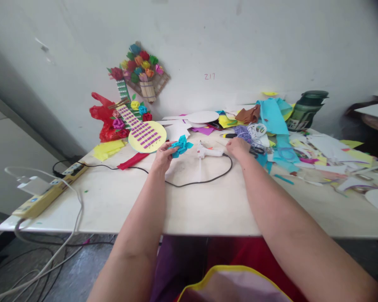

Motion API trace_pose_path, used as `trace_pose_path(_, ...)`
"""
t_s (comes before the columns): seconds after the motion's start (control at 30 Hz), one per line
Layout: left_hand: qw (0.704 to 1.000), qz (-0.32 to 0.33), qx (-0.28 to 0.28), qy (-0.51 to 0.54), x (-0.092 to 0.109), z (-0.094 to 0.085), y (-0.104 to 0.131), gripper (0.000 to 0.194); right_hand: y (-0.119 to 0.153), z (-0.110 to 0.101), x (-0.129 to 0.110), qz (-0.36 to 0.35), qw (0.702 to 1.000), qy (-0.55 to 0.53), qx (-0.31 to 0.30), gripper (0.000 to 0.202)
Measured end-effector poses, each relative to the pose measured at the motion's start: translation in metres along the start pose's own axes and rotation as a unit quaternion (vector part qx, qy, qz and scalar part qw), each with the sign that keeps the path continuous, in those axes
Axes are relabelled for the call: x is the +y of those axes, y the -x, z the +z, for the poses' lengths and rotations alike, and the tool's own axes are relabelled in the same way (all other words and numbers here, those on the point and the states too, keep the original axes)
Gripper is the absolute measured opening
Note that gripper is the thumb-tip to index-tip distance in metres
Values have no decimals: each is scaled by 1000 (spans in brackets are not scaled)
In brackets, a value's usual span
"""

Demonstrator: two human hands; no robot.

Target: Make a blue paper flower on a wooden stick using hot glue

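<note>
A blue paper flower is pinched in my left hand, held above the table near its middle. A white glue gun rests on the table between my two hands, its black cable curving round to the left. My right hand is at the right of the glue gun, beside a yellow and black cutter and a bundle of purple string. Its fingertips are close together, and whether they hold anything is too small to tell.
Left of my hands lie a yellow paper guitar, red strip and power strip. A green bottle stands behind paper scraps at the right. Blue crepe paper lies near it. A flower decoration leans on the wall.
</note>
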State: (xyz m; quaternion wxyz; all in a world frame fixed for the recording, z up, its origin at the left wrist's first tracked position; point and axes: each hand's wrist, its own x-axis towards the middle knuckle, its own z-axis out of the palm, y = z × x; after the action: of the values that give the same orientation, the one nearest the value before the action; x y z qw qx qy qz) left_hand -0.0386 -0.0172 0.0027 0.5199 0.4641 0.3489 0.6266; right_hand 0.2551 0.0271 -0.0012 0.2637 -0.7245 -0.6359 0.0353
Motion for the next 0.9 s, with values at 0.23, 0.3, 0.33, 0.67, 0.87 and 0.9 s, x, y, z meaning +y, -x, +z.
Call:
trace_pose_path(0.23,1000,3,5,28,-4,2,-1,36,12,-14,-23,0,998,5,58,34)
trace_pose_path(0.3,1000,0,3,29,-4,4,0,36,17,-16,-35,-17,997,-21,73,34)
trace_pose_path(0.33,1000,-3,3,30,-4,4,0,35,19,-15,-42,-22,997,-40,68,33)
trace_pose_path(0.67,999,-15,14,48,-5,9,1,31,43,4,-100,-8,855,-490,-169,37)
trace_pose_path(0.87,999,-13,2,50,-6,11,1,35,58,8,-116,6,804,-554,-215,16)
trace_pose_path(0.9,999,-13,2,52,-7,12,1,35,59,8,-118,20,807,-555,-204,13)
